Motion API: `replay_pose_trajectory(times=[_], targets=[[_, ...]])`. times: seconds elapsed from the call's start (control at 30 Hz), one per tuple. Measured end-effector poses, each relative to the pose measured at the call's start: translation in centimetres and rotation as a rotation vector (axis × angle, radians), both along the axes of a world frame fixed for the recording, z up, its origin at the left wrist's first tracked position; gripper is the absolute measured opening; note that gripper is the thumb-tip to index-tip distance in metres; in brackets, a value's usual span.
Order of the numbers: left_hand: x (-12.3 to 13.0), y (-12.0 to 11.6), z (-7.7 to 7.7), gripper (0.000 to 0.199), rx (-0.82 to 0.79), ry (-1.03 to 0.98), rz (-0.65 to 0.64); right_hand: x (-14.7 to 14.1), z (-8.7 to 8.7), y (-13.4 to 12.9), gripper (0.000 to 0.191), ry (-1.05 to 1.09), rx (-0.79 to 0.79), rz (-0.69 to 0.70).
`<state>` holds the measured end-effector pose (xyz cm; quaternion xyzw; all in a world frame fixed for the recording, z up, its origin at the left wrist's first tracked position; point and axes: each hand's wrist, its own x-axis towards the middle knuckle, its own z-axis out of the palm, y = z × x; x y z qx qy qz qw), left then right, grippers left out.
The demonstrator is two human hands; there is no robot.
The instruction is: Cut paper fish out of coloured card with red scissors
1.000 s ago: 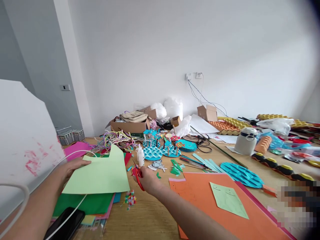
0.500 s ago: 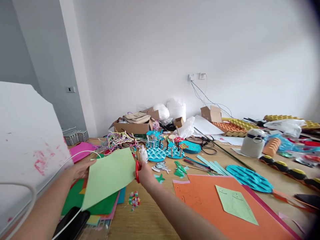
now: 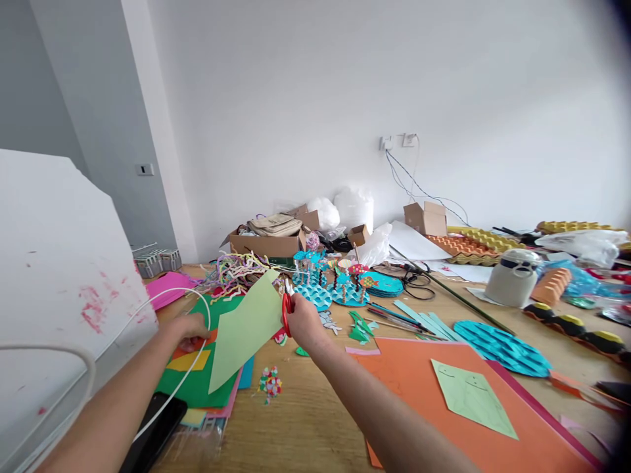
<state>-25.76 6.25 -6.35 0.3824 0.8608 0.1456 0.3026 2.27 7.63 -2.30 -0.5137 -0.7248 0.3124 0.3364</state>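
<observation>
My right hand [image 3: 304, 322] is closed round the red-handled scissors [image 3: 286, 314]. Right beside them stands a tilted light green paper sheet [image 3: 246, 328], which looks held at its right edge by the same hand. My left hand [image 3: 193, 332] is off that sheet, its fingers bent down and pinching at a piece of orange paper [image 3: 211, 337]; the fingertips are partly hidden. Under it lie a yellow paper scrap [image 3: 191, 360] and a dark green sheet [image 3: 182, 383], on a stack of coloured paper.
A black phone [image 3: 160, 427] lies near the front, with a white cable [image 3: 210, 309] looping over the papers. Small paper dots [image 3: 271, 383] sit mid-table. To the right is an orange sheet [image 3: 409, 394] bearing a drawn-on green piece [image 3: 473, 397]. Blue fish crafts [image 3: 315, 295] stand behind.
My left hand has let go of the light green sheet's left edge and moved right and down to the orange paper. The sheet has swung steeper beside the scissors. The view has shifted slightly.
</observation>
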Motion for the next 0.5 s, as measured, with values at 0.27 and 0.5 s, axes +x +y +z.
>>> replay_pose_trajectory(times=[0.27,0.5], targets=[[2.1,0.3,-0.1,0.033,-0.187,0.121,-0.055,-0.8,-1.4,-0.4,0.008,0.094,-0.039,-0.019],[0.3,1.0,3.5,0.032,-0.164,0.212,-0.08,-2.6,-3.5,0.0,0.004,0.275,-0.09,0.027]])
